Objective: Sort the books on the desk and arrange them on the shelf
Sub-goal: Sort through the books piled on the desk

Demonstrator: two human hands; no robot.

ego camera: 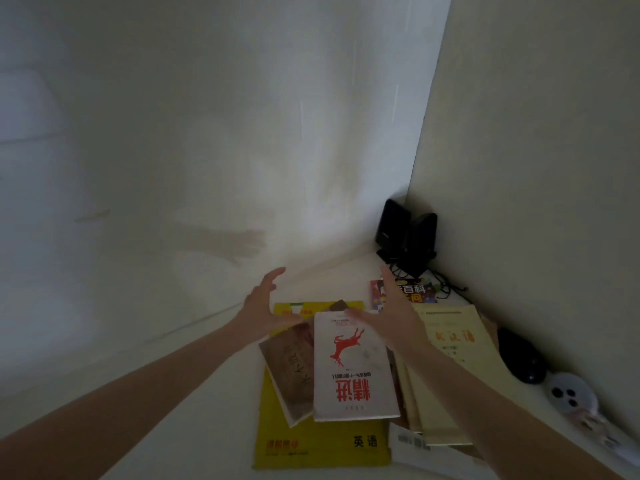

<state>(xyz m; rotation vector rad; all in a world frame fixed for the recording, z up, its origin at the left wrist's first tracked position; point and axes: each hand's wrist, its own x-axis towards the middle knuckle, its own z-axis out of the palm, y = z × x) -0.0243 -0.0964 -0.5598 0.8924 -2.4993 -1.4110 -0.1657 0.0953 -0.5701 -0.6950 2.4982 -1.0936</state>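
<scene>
Left hand (263,308) and right hand (393,318), fingers spread, empty, flank white book (353,372) at far end.

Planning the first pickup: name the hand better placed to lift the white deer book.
Probably right: the right hand reaches over the white deer book at its far edge; the left hand is off to one side.
</scene>
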